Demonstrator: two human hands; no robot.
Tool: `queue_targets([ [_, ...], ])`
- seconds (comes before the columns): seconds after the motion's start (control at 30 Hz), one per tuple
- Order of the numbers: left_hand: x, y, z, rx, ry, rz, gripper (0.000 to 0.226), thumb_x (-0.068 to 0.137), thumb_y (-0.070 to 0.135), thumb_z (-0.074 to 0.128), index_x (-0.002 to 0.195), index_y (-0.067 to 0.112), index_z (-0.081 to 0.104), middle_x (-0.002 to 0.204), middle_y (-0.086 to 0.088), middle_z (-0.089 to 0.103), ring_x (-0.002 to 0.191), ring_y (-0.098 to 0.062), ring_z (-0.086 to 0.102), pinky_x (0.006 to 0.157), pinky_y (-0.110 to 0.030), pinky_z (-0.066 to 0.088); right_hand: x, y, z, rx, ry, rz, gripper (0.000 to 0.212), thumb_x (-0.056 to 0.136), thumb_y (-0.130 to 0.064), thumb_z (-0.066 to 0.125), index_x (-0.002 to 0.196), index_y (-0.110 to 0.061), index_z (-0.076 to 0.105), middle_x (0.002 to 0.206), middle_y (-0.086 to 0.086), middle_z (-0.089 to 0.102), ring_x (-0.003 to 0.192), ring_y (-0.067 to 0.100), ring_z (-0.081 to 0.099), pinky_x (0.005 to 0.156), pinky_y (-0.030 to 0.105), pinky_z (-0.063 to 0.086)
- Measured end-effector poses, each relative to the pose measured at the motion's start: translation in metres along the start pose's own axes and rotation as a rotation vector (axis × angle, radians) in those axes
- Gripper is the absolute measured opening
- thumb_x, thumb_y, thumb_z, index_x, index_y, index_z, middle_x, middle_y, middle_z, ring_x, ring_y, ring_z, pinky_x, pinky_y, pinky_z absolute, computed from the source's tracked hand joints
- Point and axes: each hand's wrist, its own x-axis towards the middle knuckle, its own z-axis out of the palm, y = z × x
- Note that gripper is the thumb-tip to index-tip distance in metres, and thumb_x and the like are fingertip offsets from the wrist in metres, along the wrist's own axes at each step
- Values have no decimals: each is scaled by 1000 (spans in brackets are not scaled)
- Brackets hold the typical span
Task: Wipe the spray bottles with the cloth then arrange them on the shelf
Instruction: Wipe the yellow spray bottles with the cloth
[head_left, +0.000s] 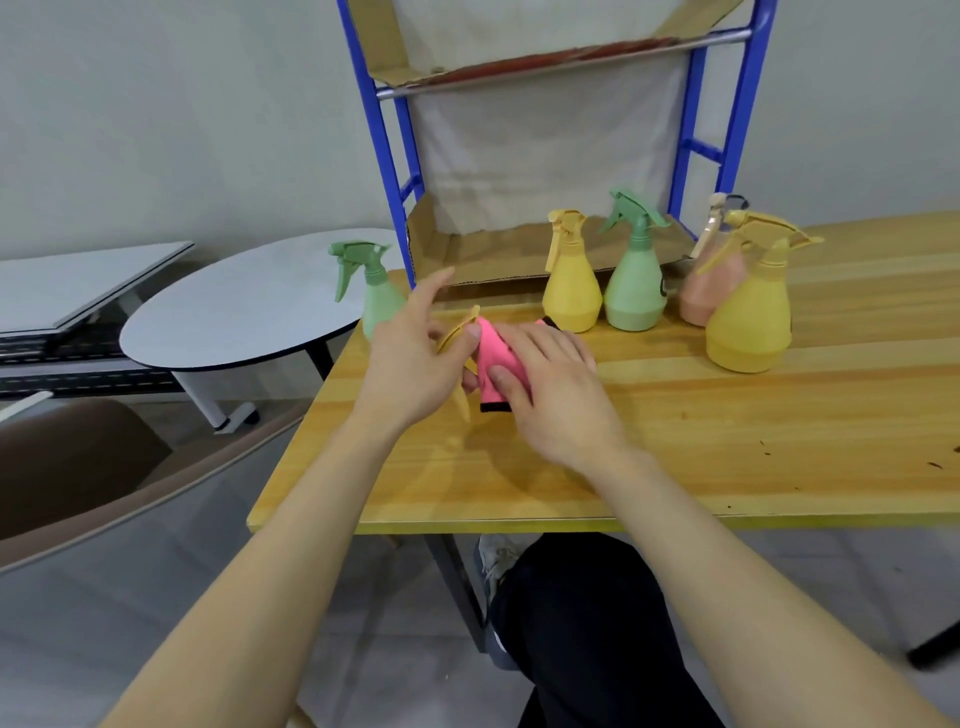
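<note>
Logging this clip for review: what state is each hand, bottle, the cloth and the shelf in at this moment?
Left hand: gripping the held yellow bottle's trigger head.
Right hand: pressing the pink cloth onto that bottle.
Held yellow bottle: mostly hidden, being wiped.
Pink cloth: wrapped around the bottle.
Left green bottle: upright on the table.
Small yellow bottle, green bottle, pink bottle, large yellow bottle: upright on the table.
Shelf: no bottles on it.

I find no readable text, labels, brand marks, numbers or signs on any surface here; the spray bottles (571, 291), shelf (696, 145) and cloth (493, 358) all show plain.
</note>
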Motion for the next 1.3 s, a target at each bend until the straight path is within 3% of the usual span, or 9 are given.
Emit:
queue_targets([
  [0.13, 5, -8, -25, -154, -334, -10, 57, 104, -5, 37, 137, 27, 69, 114, -6, 78, 104, -19, 76, 95, -37, 63, 8, 11, -14, 89, -57, 65, 48, 111, -44, 45, 158, -31, 45, 152, -11, 55, 145, 14, 42, 126, 47, 29],
  [0.27, 6, -12, -31, 65, -480, 165, 96, 88, -30, 41, 154, 38, 57, 144, 9, 67, 129, -8, 66, 101, -30, 60, 13, 22, -24, 299, -122, 157, 44, 112, -43, 47, 155, -35, 49, 146, -10, 59, 137, 14, 48, 118, 47, 39],
  [0.37, 11, -1, -24, 272, -355, 324, 76, 100, -7, 64, 156, 44, 54, 135, 20, 71, 118, 2, 67, 99, -18, 53, 14, 27, -35, 481, -164, 287, 37, 114, -44, 42, 149, -47, 54, 134, -14, 63, 125, 12, 55, 107, 41, 45],
  [0.47, 24, 7, -18, 476, -205, 492, 50, 103, 13, 70, 149, 31, 63, 128, 6, 77, 111, -15, 70, 93, -32, 54, 12, 27, -38, 571, -207, 322, 36, 115, -51, 32, 142, -62, 53, 134, -20, 65, 125, 9, 56, 101, 35, 44],
  [0.63, 34, 5, -19, 598, -107, 553, 26, 99, 41, 69, 117, 25, 77, 105, 7, 67, 100, -21, 62, 81, -48, 56, 1, 36, -23, 374, -55, 433, 43, 115, -47, 31, 144, -32, 59, 120, -3, 70, 113, 19, 63, 81, 34, 45],
  [0.73, 33, -7, -14, 555, -35, 455, 32, 97, 48, 70, 101, 18, 77, 99, 5, 59, 90, -19, 58, 74, -41, 52, 0, 24, -13, 269, -28, 305, 47, 115, -45, 31, 152, -27, 54, 142, -5, 62, 132, 17, 56, 105, 40, 50],
  [0.83, 34, -21, -12, 401, -53, 258, 41, 97, 59, 65, 90, 20, 75, 95, 7, 60, 85, -14, 61, 78, -37, 53, 4, 8, -1, 73, -18, 132, 47, 115, -45, 30, 155, -29, 50, 156, -9, 52, 150, 16, 39, 126, 51, 30],
  [1.2, 16, -32, -4, -1, -98, -158, 26, 109, 35, 64, 107, 10, 71, 80, -4, 82, 70, -24, 81, 82, -50, 67, 22, 29, 7, 166, -7, 304, 44, 115, -42, 26, 147, -34, 56, 148, -8, 55, 142, 19, 45, 119, 46, 40],
  [1.3, 13, -25, 1, -69, -95, -211, 28, 108, 33, 66, 104, 5, 71, 78, -9, 81, 66, -25, 80, 78, -51, 68, 22, 13, 1, 19, -62, 169, 43, 115, -43, 28, 144, -31, 58, 146, -7, 59, 143, 20, 46, 123, 52, 33],
])
